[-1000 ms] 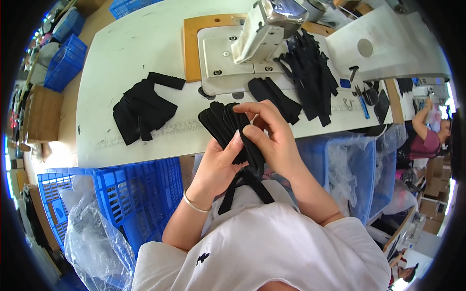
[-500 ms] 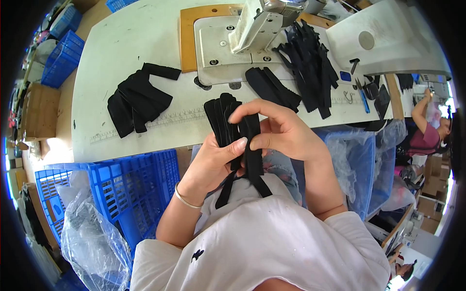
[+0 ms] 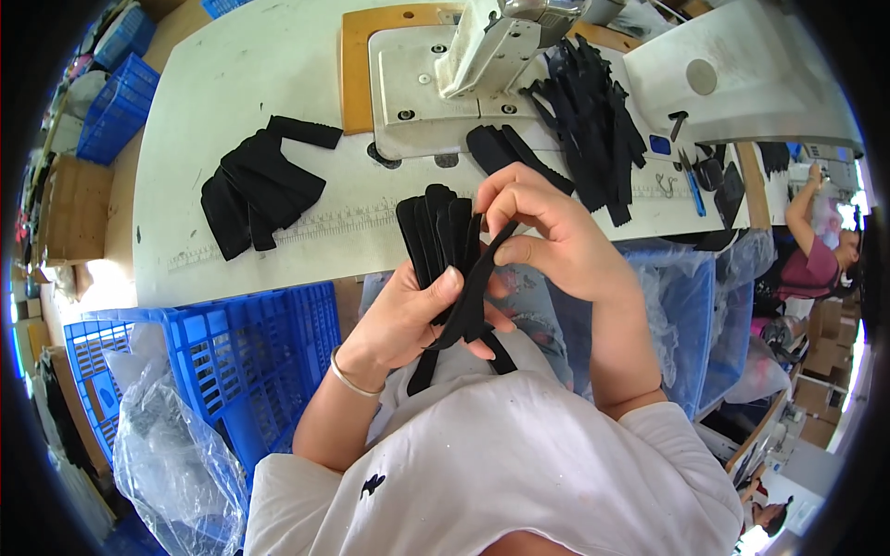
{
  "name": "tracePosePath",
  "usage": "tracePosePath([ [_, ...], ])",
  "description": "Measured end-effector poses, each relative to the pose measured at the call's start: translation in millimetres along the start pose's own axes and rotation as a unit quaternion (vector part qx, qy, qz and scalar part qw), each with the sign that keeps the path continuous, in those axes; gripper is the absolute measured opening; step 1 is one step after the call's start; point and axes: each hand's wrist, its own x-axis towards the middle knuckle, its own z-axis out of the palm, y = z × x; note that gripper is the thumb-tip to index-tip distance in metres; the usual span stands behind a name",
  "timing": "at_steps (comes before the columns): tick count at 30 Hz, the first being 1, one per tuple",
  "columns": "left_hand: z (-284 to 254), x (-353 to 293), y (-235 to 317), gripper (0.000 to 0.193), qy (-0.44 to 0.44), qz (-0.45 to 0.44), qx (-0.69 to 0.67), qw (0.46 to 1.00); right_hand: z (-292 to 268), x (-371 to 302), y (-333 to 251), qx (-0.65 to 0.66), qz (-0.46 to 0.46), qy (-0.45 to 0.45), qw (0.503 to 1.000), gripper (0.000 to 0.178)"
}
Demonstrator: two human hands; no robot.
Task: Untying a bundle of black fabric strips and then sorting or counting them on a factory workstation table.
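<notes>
My left hand (image 3: 413, 310) is closed round a bundle of black fabric strips (image 3: 433, 232), held above my lap just off the table's front edge. With thumb and fingers, my right hand (image 3: 547, 227) pinches the end of one black fabric strip (image 3: 479, 278), which bends away from the bundle toward the right. Two dark strap ends (image 3: 424, 372) hang below the hands over the white shirt. On the table, a loose pile of black strips (image 3: 264, 190) lies to the left, a few folded strips (image 3: 519, 156) lie beyond my right hand, and a larger heap (image 3: 589, 130) lies farther right.
A sewing machine (image 3: 482, 56) stands at the table's far middle. Blue-handled snips (image 3: 692, 183) lie at the right. Blue crates (image 3: 250, 357) flank me, the left one with clear plastic (image 3: 176, 454) over it. A person (image 3: 811, 250) sits farther right.
My right hand has drawn one strip's end away from the bundle, up and to the right, so the strip now curves. The left hand keeps its hold, with its lower fingers spread more.
</notes>
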Motion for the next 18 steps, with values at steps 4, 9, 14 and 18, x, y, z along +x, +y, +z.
tracePosePath([
  [4,4.7,3.6,3.0,0.053,-0.001,0.039,0.122,0.992,-11.6,5.6,-13.8,-0.026,0.042,-0.037,0.998,0.015],
  [9,0.4,7.1,7.9,0.041,0.044,0.022,0.148,0.988,-3.1,11.0,-3.6,-0.027,0.02,0.017,0.999,0.017],
  [14,12.8,5.8,12.2,0.033,0.096,-0.008,0.072,0.993,15.8,5.9,2.0,0.057,0.051,0.064,0.995,0.035],
  [18,13.5,6.1,4.1,0.032,0.093,0.012,0.094,0.991,17.9,1.8,3.8,0.044,0.051,0.074,0.995,0.051],
])
